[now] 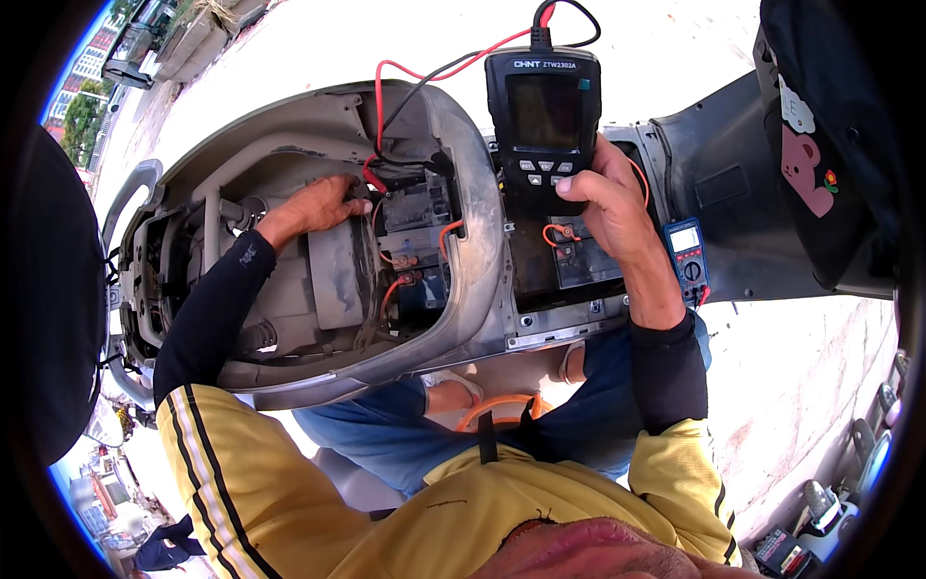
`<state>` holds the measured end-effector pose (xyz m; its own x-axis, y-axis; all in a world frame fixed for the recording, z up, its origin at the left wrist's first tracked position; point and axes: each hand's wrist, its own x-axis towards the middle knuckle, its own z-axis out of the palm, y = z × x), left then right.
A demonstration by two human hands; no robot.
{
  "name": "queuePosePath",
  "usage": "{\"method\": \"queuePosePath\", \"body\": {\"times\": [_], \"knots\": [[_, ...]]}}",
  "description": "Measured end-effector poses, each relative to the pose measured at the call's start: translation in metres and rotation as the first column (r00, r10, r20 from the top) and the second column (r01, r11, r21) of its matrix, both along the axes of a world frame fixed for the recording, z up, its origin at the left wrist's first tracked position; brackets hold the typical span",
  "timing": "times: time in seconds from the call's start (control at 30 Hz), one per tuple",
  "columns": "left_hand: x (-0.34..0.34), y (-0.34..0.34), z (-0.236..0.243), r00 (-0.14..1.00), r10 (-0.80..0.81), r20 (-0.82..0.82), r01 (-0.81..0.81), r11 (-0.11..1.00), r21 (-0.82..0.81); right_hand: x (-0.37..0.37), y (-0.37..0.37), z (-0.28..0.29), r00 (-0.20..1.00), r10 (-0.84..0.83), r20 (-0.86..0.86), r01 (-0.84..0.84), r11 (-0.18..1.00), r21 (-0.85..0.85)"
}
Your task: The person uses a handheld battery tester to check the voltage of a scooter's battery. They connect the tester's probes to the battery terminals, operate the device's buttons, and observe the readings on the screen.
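My right hand [617,198] is closed round the lower right side of a black handheld battery tester [545,121], its thumb by the buttons. The tester's screen looks dark. Red and black leads run from its top to a red clip [372,178] and a black clip [440,162] beside the dark batteries [417,207] in the opened scooter body [463,125]. My left hand [320,205] rests on a grey casing [336,265] left of those batteries, thumb stretched out near the red clip. Its other fingers are bent and partly hidden, with nothing visible in them.
Another battery [588,265] with orange wires sits in the compartment under the tester. A blue multimeter [687,259] with a lit display lies on the scooter's floorboard edge. A black cover with a bear picture [810,164] hangs at the right. My legs are against the scooter's near side.
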<state>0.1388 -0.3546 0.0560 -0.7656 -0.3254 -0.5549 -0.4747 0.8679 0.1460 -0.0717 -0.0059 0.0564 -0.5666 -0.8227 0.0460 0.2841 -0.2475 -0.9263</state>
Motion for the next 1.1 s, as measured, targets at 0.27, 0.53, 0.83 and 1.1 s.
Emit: {"method": "queuePosePath", "body": {"times": [0.27,0.53,0.83,1.1], "knots": [[0.005,-0.006,-0.01,1.0,-0.013,-0.003,0.013,0.999,-0.033,0.002,-0.003,0.0,1.0,0.01,0.02,-0.01,1.0,-0.007],[-0.005,0.011,0.01,0.997,-0.064,-0.043,0.063,0.998,-0.028,-0.003,0.001,-0.012,0.998,-0.019,0.062,0.021,1.0,-0.024],[-0.045,0.042,-0.004,0.983,-0.102,-0.15,0.106,0.994,0.018,-0.013,0.006,-0.026,0.993,-0.032,0.113,0.037,0.998,-0.044],[-0.053,0.033,-0.067,0.85,0.02,-0.526,0.072,0.986,0.153,-0.009,0.005,-0.018,0.989,-0.033,0.141,0.037,0.999,-0.031]]}}
